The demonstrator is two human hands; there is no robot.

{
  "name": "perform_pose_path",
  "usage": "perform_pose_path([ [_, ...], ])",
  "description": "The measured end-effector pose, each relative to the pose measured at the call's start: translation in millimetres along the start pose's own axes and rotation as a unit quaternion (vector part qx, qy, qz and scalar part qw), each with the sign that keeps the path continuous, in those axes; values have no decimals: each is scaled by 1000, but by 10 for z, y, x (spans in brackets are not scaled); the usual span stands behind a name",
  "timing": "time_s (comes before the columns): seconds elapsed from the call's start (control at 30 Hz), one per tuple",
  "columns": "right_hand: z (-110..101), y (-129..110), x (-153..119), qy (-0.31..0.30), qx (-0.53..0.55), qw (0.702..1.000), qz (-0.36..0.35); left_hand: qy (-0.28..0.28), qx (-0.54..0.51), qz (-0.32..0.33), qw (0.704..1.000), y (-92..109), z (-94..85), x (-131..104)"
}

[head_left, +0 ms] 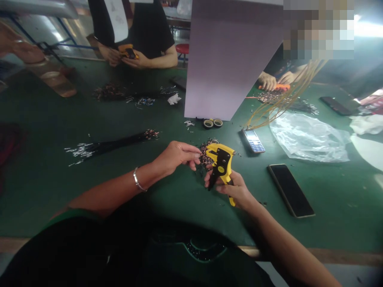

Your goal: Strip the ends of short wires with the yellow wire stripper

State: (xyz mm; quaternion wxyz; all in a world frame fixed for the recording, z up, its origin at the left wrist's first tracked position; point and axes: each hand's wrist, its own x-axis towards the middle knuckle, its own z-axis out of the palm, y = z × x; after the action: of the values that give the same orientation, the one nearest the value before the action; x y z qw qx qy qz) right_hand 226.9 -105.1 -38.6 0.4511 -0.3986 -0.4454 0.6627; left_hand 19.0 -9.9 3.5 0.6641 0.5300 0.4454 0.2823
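My right hand (231, 187) is wrapped round the handles of a yellow and black wire stripper (221, 163), its jaws pointing up and left. At those jaws, my left hand (181, 155) has thumb and fingers pinched together. Whatever sits in that pinch is too small to make out, though it is close to the tool's mouth. Behind the jaws lies a heap of wires with coppery ends (206, 151), partly covered by tool and fingers. To the left, a bundle of black wires (119, 144) with pale ends on one side lies flat on the green table (167, 207).
A dark smartphone (291, 191) and a keypad phone (253, 140) lie right of my hands, near a clear plastic bag (308, 135). Two tape rolls (213, 123) sit below a tall pale panel (230, 59). Across the table, a co-worker's hands (131, 57) hold a yellow tool.
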Motion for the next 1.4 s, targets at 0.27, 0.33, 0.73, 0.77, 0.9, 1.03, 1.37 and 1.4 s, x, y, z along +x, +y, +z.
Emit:
perform_pose_path([
  [0.27,36,-31,2,66,13,996,-60,-34,-30,-56,997,-131,132,-61],
  [0.33,50,-24,6,54,23,996,-63,-48,-18,-55,997,-175,162,-74],
  [0.73,108,-39,41,11,94,993,-70,-115,12,-62,991,-122,230,-126],
  [0.77,106,-47,41,8,100,992,-71,-117,24,-53,991,-115,223,-130],
  [0.9,102,-61,38,3,119,991,-69,-119,85,-21,989,-102,171,-129],
  [1.03,101,-59,40,2,132,989,-69,-122,135,-11,983,-87,133,-118],
  [1.37,75,-20,51,-18,130,988,-83,-91,166,-15,982,-81,124,-138],
  [1.4,76,-20,50,-19,131,988,-81,-87,166,-15,982,-86,121,-141],
])
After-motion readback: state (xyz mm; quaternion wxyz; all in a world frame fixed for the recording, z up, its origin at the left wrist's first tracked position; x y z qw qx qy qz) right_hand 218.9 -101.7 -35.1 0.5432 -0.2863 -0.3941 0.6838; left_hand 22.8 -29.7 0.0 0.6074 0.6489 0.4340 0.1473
